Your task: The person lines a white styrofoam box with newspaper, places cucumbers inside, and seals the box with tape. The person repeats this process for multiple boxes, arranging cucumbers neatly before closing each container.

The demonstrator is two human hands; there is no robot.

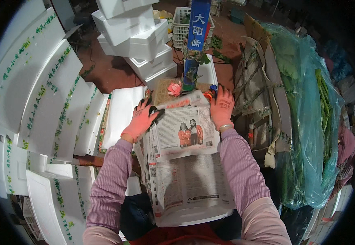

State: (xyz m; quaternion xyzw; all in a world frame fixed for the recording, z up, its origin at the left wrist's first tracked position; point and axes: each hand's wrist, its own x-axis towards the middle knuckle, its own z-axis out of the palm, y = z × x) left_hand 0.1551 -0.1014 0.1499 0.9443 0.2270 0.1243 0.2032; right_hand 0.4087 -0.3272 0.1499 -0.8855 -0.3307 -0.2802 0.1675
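Note:
In the head view, my left hand [140, 122], in a pink glove with black fingertips, rests at the upper left of layered printed newspaper sheets [177, 132], fingers spread. My right hand [222, 107], gloved alike, lies at their upper right edge with fingers extended, beside a small blue-and-orange item [211, 90] I cannot make out. The sheets drape over a white foam box [194, 219] before me. Behind them stand a brown board [163, 94] with a pink flower-like item [174, 88] and an upright blue post [197, 26].
White foam boxes [42, 94] are piled at left, with another stack [126, 26] behind. A white padded sheet [122, 114] lies left of the newspapers. At right stand cardboard [277, 122] and blue plastic-wrapped greens [308, 134]. A plastic crate [180, 28] sits at the back.

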